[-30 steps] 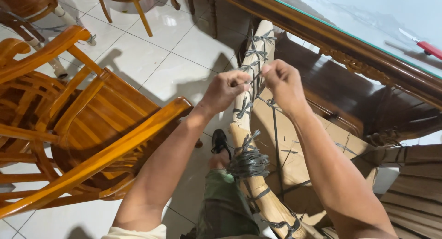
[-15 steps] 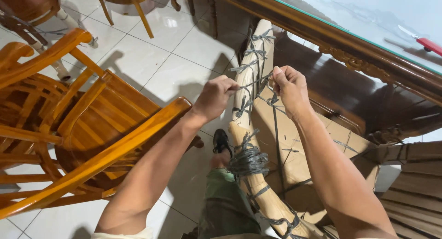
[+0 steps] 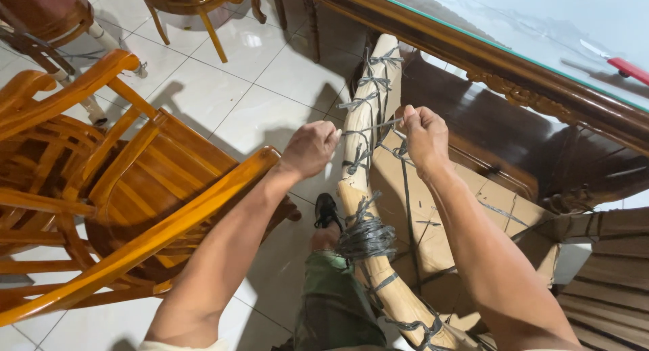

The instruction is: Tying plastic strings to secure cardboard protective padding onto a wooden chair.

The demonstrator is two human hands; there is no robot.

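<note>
A curved piece of furniture wrapped in brown cardboard (image 3: 368, 121) leans from my lap up to the table edge. Grey plastic string (image 3: 366, 237) is wound around it in several places, thickest near my knee. My left hand (image 3: 310, 148) and my right hand (image 3: 424, 136) each pinch one end of a strand of this string and hold it taut across the wrapped piece, left hand to its left, right hand to its right.
An orange wooden chair (image 3: 128, 189) stands at my left, with more chairs behind it on the white tiled floor (image 3: 257, 101). A dark carved table with a glass top (image 3: 514, 87) is at the right; a red-handled knife (image 3: 618, 62) lies on it. Cardboard-wrapped parts (image 3: 608, 270) sit lower right.
My hands have drawn apart, the left moving left and down, pulling the strand tight across the wrapped piece.
</note>
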